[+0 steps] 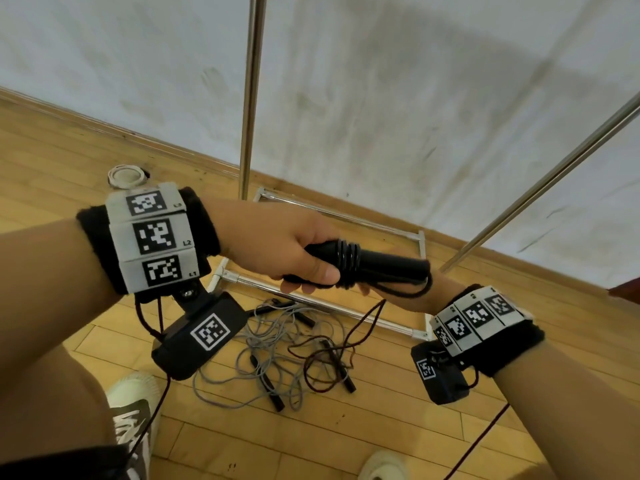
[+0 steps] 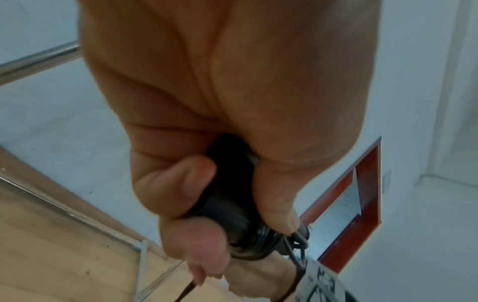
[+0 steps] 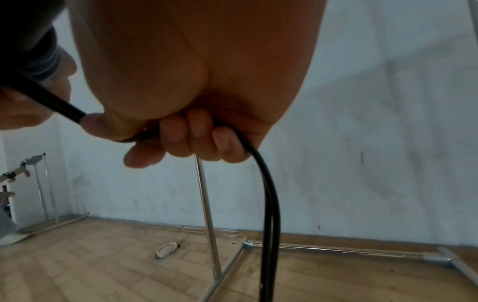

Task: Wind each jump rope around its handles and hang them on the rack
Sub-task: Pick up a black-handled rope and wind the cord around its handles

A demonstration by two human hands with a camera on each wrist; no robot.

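My left hand point(image 1: 298, 258) grips the black jump rope handles point(image 1: 384, 263), held level in front of me, with several turns of black rope point(image 1: 348, 261) wound round their middle. In the left wrist view the fingers curl round the handles point(image 2: 227, 206), the wound rope point(image 2: 258, 241) just beyond them. My right hand point(image 3: 191, 134), mostly hidden behind the handles in the head view, holds the loose black rope point(image 3: 269, 204), which hangs down from its curled fingers. The metal rack stands behind: an upright pole point(image 1: 251, 98), a slanted bar point(image 1: 540, 188) and a floor frame point(image 1: 346, 220).
A tangle of grey and dark jump ropes point(image 1: 294, 348) with black handles lies on the wooden floor point(image 1: 52, 161) beside the rack's base. A white ring-shaped thing point(image 1: 125, 175) sits by the wall. My shoes point(image 1: 133, 407) stand close to the pile.
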